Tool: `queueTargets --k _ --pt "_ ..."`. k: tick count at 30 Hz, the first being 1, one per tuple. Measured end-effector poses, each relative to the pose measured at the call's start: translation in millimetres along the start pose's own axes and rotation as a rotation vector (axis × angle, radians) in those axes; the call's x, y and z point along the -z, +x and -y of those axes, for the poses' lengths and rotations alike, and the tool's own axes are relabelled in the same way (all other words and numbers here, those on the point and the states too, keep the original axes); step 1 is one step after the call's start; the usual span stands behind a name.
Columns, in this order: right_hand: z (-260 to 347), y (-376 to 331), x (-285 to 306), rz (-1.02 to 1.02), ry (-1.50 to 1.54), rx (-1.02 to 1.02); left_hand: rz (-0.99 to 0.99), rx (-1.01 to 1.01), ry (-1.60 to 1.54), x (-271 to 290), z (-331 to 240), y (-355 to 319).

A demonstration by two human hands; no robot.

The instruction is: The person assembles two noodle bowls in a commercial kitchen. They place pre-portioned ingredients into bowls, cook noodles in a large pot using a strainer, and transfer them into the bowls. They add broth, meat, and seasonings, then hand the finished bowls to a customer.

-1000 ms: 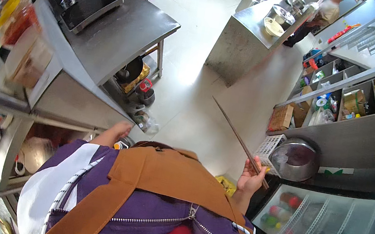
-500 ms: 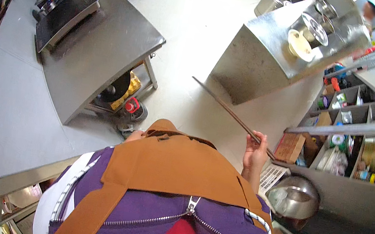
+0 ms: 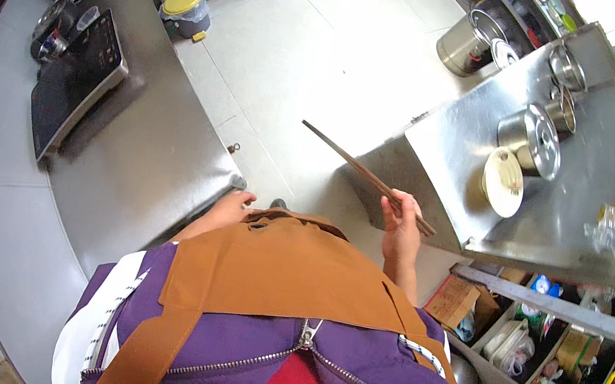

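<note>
Holding long brown chopsticks (image 3: 363,175), right hand (image 3: 402,226) fingers pinching them, left hand (image 3: 234,204) mostly hidden, finger state unclear

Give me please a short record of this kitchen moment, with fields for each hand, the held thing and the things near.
right hand: right hand raised in front of the body, its grip closed on the long chopsticks
held thing: long chopsticks, dark brown, pointing up and to the left over the floor
left hand: left hand empty, low by the corner of the left steel table
near right: steel counter with a pale bowl and lidded metal pots
near left: black cooktop on the left steel table
clothing: brown apron over purple jacket
</note>
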State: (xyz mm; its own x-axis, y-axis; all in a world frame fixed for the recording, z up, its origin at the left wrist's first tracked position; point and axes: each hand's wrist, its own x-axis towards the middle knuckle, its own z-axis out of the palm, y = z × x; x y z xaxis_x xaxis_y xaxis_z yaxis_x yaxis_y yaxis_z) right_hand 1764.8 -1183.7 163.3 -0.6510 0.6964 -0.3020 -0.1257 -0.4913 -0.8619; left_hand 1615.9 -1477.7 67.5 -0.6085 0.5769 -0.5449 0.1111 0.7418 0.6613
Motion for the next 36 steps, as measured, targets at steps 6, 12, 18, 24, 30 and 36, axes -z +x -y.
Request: queueTargets --k 6,12,18,24,30,36 --pt "28.1 115.4 -43.6 0.002 0.079 -0.114 -0.003 -0.135 -0.132 52.7 -51.8 105.2" --pt "49.6 259.3 -82.5 0.1 -0.026 -0.057 -0.188 -0.066 0.011 81.9 -42.8 196.5" --pt "69.2 367.6 -112.4 0.143 -0.005 -0.093 -0.209 0.236 -0.546 101.1 -11.7 251.4" --pt "53.7 457.7 -127.2 -0.013 0.166 -0.093 -0.058 0.322 -0.254 149.3 76.0 326.5" --pt "43.3 589.5 -175.5 -0.162 0.194 -0.129 0.125 0.505 -0.144 263.0 121.9 450.2" --pt "93.8 721.3 -265.0 -0.109 0.173 0.01 0.052 0.634 -0.22 398.5 63.3 588.1"
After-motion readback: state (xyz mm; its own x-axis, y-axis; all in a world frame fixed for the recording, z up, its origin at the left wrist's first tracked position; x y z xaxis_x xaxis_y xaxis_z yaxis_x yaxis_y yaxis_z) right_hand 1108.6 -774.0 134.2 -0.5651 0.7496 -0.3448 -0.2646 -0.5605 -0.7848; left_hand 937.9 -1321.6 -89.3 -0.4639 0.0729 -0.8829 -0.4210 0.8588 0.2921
